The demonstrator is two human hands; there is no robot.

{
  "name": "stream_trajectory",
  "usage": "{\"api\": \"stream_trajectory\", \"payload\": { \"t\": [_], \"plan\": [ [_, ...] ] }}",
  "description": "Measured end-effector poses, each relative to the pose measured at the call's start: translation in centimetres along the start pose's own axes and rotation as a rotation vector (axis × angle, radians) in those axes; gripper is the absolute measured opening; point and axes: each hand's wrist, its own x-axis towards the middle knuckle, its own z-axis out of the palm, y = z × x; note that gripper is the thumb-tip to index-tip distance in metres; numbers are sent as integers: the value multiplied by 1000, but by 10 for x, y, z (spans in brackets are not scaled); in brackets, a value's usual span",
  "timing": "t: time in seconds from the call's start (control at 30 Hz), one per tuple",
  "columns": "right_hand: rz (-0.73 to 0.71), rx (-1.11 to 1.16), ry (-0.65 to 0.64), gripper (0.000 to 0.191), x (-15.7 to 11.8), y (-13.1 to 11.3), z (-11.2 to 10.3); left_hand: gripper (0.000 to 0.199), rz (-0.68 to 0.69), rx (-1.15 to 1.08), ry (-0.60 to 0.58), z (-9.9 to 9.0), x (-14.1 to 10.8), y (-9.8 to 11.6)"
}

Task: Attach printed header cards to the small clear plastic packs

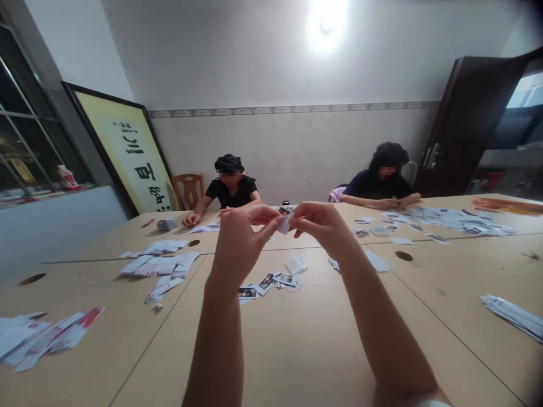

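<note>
Both of my hands are raised above the table, fingertips close together. Between them is a small printed card [285, 213] with white paper or film at its lower part; which of the two it is I cannot tell. My left hand [248, 229] pinches its left side between thumb and fingers. From the right, my right hand [320, 223] pinches the other edge. Below them on the table lie several dark printed cards [266, 282] in a loose pile, beside a small clear plastic box [296, 265].
White paper slips [159, 265] lie in heaps at left, with more slips [59, 339] nearer. A wide spread of cards [458, 219] covers the far right, and a paper stack [513, 316] the right edge. Two people [232, 189] sit opposite. The table [297, 350] has round holes.
</note>
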Motion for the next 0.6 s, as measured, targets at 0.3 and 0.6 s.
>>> {"api": "stream_trajectory", "payload": {
  "t": [0.3, 0.6],
  "plan": [
    [-4, 64, 52, 10, 0, -2, 3, 9, 12, -16, 36, 2, -1, 0],
    [-10, 133, 63, 10, 0, 0, 4, 9, 21, -65, 64, 3, -1, -1]
  ]
}}
